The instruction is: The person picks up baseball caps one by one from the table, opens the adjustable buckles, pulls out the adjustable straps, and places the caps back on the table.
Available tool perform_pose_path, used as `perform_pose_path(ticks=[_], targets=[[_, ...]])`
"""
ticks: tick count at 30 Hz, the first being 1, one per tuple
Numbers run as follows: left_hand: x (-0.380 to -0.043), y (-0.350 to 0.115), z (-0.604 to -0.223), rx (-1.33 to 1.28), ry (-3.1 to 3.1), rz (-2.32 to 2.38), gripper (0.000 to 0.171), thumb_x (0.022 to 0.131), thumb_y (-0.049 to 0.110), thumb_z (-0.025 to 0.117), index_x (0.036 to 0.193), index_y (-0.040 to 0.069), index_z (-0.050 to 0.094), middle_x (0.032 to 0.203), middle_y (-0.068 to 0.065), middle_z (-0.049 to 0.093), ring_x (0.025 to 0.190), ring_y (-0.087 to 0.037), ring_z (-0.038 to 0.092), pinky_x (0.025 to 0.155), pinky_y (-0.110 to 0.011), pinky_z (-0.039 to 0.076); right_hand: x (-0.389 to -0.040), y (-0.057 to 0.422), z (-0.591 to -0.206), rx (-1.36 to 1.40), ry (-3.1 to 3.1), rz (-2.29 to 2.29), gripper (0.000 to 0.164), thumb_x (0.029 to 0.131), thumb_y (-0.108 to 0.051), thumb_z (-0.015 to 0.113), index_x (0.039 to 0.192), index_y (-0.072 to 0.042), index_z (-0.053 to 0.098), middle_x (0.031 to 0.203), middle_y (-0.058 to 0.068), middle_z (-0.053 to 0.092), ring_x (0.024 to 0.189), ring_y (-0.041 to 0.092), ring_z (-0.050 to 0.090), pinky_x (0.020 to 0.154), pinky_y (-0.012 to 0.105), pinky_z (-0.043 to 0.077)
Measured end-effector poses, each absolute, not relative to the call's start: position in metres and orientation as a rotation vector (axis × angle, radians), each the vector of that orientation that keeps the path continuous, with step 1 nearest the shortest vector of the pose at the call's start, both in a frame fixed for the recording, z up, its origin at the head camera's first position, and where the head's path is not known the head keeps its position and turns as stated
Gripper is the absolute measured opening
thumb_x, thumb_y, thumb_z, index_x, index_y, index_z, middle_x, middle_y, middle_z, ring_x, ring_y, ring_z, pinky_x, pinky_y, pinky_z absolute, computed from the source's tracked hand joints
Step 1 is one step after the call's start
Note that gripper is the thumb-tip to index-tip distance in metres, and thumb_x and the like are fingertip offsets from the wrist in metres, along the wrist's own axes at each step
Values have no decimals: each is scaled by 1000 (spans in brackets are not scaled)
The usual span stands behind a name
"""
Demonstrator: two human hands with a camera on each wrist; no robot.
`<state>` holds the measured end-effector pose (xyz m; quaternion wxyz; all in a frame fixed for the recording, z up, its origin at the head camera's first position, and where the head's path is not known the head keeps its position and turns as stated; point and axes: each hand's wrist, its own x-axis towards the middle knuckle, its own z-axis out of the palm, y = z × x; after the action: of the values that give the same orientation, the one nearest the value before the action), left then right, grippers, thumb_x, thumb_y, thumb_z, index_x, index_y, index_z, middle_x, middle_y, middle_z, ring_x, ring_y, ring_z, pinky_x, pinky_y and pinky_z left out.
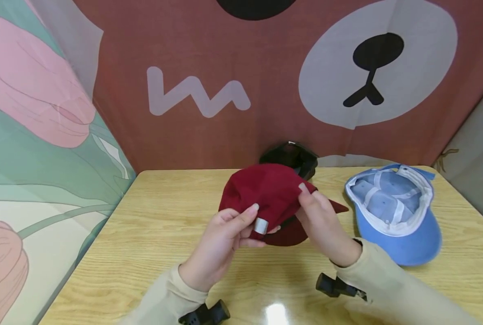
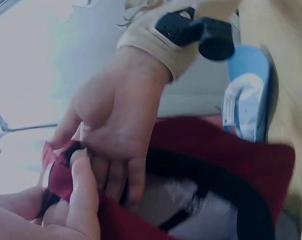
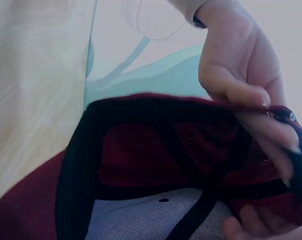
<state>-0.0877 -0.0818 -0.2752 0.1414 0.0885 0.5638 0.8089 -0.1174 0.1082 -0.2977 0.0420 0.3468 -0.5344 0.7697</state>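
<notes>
Both hands hold a dark red cap (image 1: 266, 189) up over the table, its brim low and toward me. My left hand (image 1: 223, 241) pinches the back strap beside a silver clasp (image 1: 261, 225), thumb on top. On the other side, my right hand (image 1: 324, 225) grips the cap's edge, thumb outside and fingers tucked under. Seen in the left wrist view, the right palm faces the camera and its fingers reach into the opening. Inside the cap, the right wrist view shows a black sweatband (image 3: 81, 165) and a pale mesh lining (image 3: 141, 215).
A light blue cap (image 1: 404, 246) lies upside down at the right of the wooden table (image 1: 152, 225), white lining showing. Behind the red cap sits a black cap (image 1: 286, 153) near the table's back edge. A printed cloth (image 1: 192, 140) with a bear face hangs behind.
</notes>
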Motion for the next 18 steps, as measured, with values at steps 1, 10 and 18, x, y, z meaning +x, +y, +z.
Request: perform_pose_path(ticks=[1,10,18], targets=[[-87,-81,-275,242,1666,2304,35,98,13,56,63,11,53,65,4,64,70,-10,68,66,-29,57,-117,110,-298,1032,-1645,2340,31,107,-23,37,113,-18,67,114,-4,65,107,11,57,95,25,44],[-82,-80,-282,393,2069,2113,20,92,6,63,96,-14,62,91,-14,71,73,-12,66,66,-30,57,-112,119,-292,802,-1845,2096,25,98,4,46,105,-10,66,85,4,67,70,16,64,70,26,53],[-77,-82,-282,1130,2839,1676,15,86,-3,70,100,0,71,94,-6,69,76,-13,61,68,-22,52,-114,128,-294,1149,-1632,2235,26,97,13,43,112,0,58,83,10,68,61,24,66,69,32,56]])
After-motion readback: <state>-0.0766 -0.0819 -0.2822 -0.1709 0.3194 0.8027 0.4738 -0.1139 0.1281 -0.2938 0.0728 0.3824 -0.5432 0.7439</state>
